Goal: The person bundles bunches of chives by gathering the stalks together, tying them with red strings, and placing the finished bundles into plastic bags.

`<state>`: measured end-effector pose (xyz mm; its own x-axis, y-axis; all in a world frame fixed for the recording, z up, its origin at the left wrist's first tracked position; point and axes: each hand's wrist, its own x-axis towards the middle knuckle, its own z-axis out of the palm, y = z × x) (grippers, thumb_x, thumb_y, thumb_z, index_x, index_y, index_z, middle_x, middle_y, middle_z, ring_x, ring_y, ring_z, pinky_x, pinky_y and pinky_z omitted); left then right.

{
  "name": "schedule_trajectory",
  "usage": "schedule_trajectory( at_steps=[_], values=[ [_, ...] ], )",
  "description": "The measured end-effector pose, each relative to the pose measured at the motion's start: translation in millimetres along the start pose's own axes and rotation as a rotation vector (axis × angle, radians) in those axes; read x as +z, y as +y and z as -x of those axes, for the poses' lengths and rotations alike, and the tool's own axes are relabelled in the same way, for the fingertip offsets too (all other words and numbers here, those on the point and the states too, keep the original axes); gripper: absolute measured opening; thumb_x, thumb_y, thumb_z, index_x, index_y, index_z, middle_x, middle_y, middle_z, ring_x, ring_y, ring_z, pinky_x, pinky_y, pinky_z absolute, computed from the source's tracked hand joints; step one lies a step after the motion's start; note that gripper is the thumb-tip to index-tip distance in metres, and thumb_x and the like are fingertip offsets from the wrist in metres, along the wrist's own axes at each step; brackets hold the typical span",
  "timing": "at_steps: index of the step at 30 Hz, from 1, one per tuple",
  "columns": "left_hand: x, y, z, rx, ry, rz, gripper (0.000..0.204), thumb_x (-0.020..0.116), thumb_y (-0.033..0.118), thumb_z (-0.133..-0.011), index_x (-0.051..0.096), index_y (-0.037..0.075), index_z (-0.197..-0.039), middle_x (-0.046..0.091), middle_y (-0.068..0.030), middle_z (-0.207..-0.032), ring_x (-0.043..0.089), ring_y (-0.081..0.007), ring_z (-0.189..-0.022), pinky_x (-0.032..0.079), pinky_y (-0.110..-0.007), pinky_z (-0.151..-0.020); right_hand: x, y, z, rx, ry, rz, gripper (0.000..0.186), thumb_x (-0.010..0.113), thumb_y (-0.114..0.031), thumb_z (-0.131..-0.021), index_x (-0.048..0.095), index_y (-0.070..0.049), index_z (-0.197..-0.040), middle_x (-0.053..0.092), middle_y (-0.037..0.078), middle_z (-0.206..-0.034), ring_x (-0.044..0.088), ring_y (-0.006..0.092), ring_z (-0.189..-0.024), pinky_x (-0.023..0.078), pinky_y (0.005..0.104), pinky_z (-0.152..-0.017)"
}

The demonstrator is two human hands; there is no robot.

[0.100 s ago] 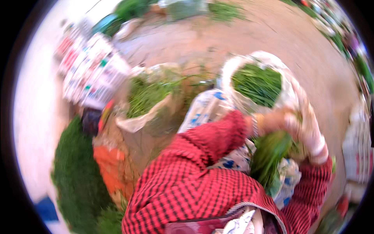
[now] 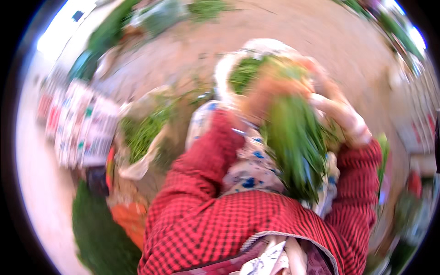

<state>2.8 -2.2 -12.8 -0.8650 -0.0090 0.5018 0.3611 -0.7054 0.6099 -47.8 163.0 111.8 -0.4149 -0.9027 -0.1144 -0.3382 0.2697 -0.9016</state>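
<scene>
A bunch of long, thin green leaves (image 2: 295,142), looking like chives, hangs over my lap with its tips toward me. My left hand (image 2: 266,97) is wrapped round the upper part of the bunch, though motion smears its fingers. On the other side my right hand (image 2: 337,107) closes on the same end, its thumb against the leaves. Just beyond both hands stands a white sack (image 2: 223,75) with a rolled-down rim, holding more of these greens (image 2: 243,75). The hands and bunch partly hide its opening.
At the left is an open pale bag (image 2: 133,172) of loose greens (image 2: 144,135). A stack of printed cartons (image 2: 85,126) and a dark green heap (image 2: 101,233) lie farther left. Clear plastic bags (image 2: 162,18) lie at the far side; white crates (image 2: 412,114) stand at the right.
The bunch has come up and forward, from low by my right arm to in front of the sack, with both hands on it. The whole view has shifted too.
</scene>
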Motion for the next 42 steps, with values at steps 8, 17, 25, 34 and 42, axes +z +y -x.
schedule_trajectory(
  at_steps=[8, 17, 25, 34, 42],
  values=[
    [-44.2, 110.6, 12.7, 0.162, 0.216, -0.229, 0.056, 0.060, 0.010, -0.086, 0.040, 0.003, -0.139, 0.057, -0.0101, -0.099, 0.057, -0.0239, -0.100, 0.042, -0.043, -0.101, 44.5, 231.4, 25.3, 0.224, -0.101, -0.006, 0.044, 0.071, -0.021, -0.087, 0.060, -0.006, -0.127, 0.069, 0.009, -0.113, 0.061, 0.0178, -0.101, 0.048, 0.0346, -0.092],
    [-29.2, 67.0, 7.9, -0.005, 0.163, -0.264, 0.062, 0.064, 0.013, -0.082, 0.041, 0.000, -0.137, 0.058, -0.0071, -0.095, 0.055, -0.0225, -0.098, 0.038, -0.044, -0.104, 1.2, 182.9, 44.0, -0.159, 0.476, -0.123, 0.026, 0.069, -0.023, -0.090, 0.070, -0.001, -0.105, 0.068, 0.005, -0.094, 0.062, 0.0117, -0.089, 0.050, 0.0275, -0.080],
    [-13.4, 32.3, -6.3, -0.072, 0.208, -0.242, 0.060, 0.065, 0.007, -0.080, 0.043, -0.001, -0.135, 0.060, -0.0084, -0.093, 0.059, -0.0247, -0.093, 0.042, -0.044, -0.101, 70.9, 133.7, 21.1, -0.243, 0.408, -0.134, 0.020, 0.070, -0.025, -0.088, 0.066, -0.006, -0.094, 0.066, 0.008, -0.077, 0.064, 0.0176, -0.071, 0.051, 0.0329, -0.067],
    [-25.2, 43.6, -13.0, -0.205, 0.040, -0.692, 0.052, 0.068, 0.003, -0.079, 0.051, -0.008, -0.127, 0.064, -0.0091, -0.091, 0.061, -0.0166, -0.087, 0.050, -0.031, -0.086, 39.6, 155.1, 51.0, -0.187, 0.339, 0.113, 0.012, 0.069, -0.014, -0.089, 0.064, -0.004, -0.088, 0.062, 0.004, -0.075, 0.057, 0.0093, -0.071, 0.048, 0.0285, -0.065],
    [9.7, 11.3, -14.4, -0.247, -0.199, -0.377, 0.063, 0.073, 0.016, -0.075, 0.049, -0.001, -0.130, 0.060, -0.0056, -0.083, 0.056, -0.0190, -0.079, 0.046, -0.032, -0.082, -6.7, 164.3, 63.8, -0.295, 0.178, -0.531, 0.071, 0.073, -0.023, -0.086, 0.040, 0.003, -0.142, 0.044, 0.022, -0.145, 0.043, 0.0305, -0.134, 0.032, 0.0402, -0.112]
  ],
)
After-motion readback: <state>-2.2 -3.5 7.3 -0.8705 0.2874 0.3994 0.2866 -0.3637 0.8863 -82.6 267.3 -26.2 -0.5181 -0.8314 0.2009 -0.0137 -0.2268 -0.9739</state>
